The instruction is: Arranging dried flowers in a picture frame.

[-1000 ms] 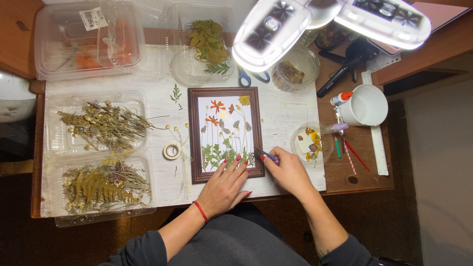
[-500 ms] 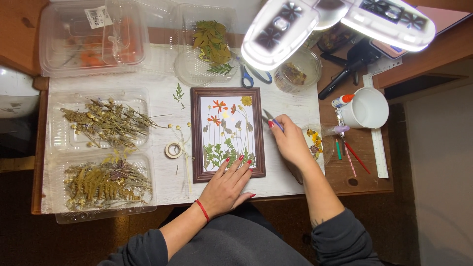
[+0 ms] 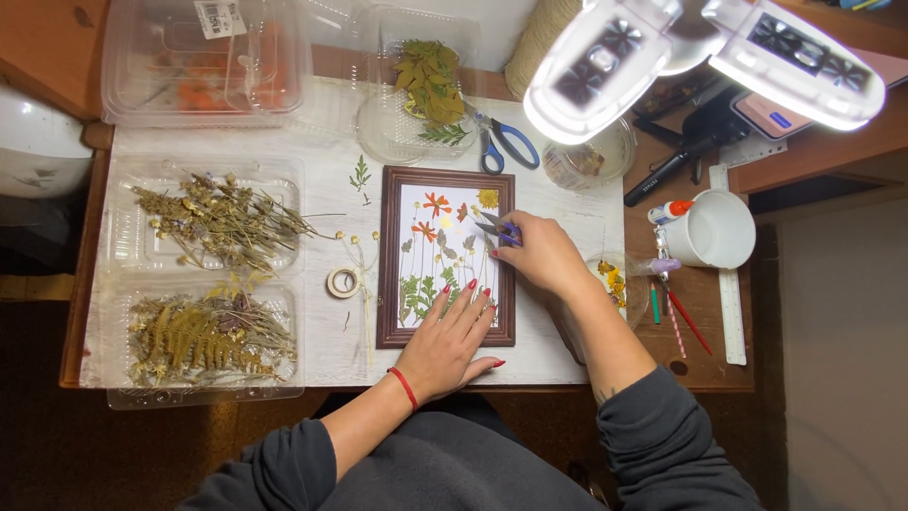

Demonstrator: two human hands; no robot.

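From the head view, your left hand (image 3: pixel 446 343) lay flat with fingers spread on the bottom of the picture frame (image 3: pixel 447 255). Your right hand (image 3: pixel 544 254) was closed around small tweezers (image 3: pixel 496 227), their tips pointing left over the pressed flowers (image 3: pixel 437 204) near the frame's top.

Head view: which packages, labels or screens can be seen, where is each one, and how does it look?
Clear plastic box, far left corner: rectangular, orange bits inside.
White label on its lid: small rectangle, dark print.
Two clear trays, left: dried plants inside.
Glue bottle, beside the white mug: white, orange cap.
No lit screen can be made out.
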